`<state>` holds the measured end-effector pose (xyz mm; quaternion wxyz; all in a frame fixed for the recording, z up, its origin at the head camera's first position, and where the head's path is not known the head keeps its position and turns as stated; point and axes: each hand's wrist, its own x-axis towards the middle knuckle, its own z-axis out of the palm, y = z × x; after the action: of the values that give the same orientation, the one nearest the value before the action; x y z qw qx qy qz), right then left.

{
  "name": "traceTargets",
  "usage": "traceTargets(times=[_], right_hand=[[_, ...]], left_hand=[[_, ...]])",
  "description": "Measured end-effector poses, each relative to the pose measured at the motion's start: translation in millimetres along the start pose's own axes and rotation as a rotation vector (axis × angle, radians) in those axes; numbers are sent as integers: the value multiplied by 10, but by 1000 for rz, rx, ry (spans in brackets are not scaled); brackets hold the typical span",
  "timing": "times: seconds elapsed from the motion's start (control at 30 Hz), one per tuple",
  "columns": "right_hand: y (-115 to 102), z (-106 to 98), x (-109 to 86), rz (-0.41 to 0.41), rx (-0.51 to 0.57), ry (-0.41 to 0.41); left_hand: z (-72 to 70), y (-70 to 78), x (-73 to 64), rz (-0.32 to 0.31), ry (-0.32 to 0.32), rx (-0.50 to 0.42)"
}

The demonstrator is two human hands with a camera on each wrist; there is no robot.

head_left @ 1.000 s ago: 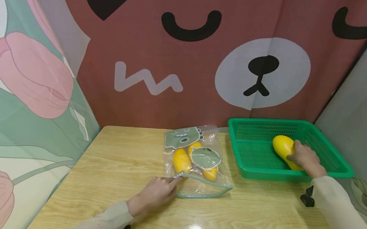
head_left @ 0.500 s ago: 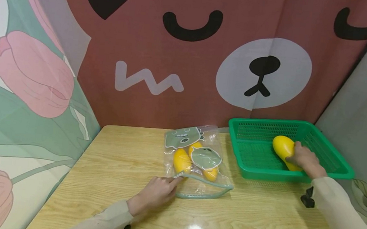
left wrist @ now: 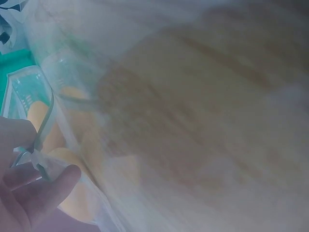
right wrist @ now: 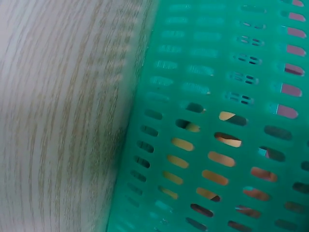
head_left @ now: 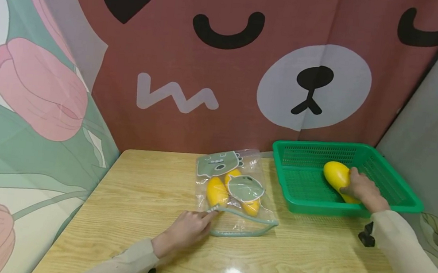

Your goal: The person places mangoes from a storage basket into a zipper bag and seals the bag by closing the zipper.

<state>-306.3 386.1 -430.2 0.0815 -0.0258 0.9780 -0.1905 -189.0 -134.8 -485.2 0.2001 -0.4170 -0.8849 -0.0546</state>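
My left hand [head_left: 187, 227] pinches the near edge of a clear zip bag [head_left: 217, 166] with green animal prints, which lies with its mouth parted. Yellow mango-shaped fruits [head_left: 217, 192] are inside. In the left wrist view, thumb and fingers hold the bag's green zip strip [left wrist: 46, 118], and the blurred plastic fills most of the picture. My right hand [head_left: 365, 187] reaches over the front rim of a green basket [head_left: 317, 208] and grips a larger yellow mango [head_left: 336, 173] in it. The right wrist view mostly shows the basket's slotted wall [right wrist: 174, 113], with the hand largely hidden behind it.
The basket stands at the table's back right, close to the grey side curtain [head_left: 424, 131]. A bear-print curtain [head_left: 229, 75] hangs behind the wooden table [head_left: 289, 264], and a tulip-print one [head_left: 39, 91] at the left. The bag lies just left of the basket.
The mango under the right hand has shifted very slightly to the left. The left hand and the bag have stayed where they were.
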Motion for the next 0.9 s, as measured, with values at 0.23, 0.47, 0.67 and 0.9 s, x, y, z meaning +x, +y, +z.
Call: traceTargets(times=[0.23,0.47,0.67,0.9], right_hand=[[22,22,5,12,11,-27],[16,33,-3,6,22,-23],[9,45,-10,13,30,-26],[-6,28,-4,23,22,-24]], left_hand=[[5,6,0,8,7,-11],[16,-1,-4,4,8,-13],[33,-13,-11,7,7,-10],[30,-25,-6,-4,-1,-13]])
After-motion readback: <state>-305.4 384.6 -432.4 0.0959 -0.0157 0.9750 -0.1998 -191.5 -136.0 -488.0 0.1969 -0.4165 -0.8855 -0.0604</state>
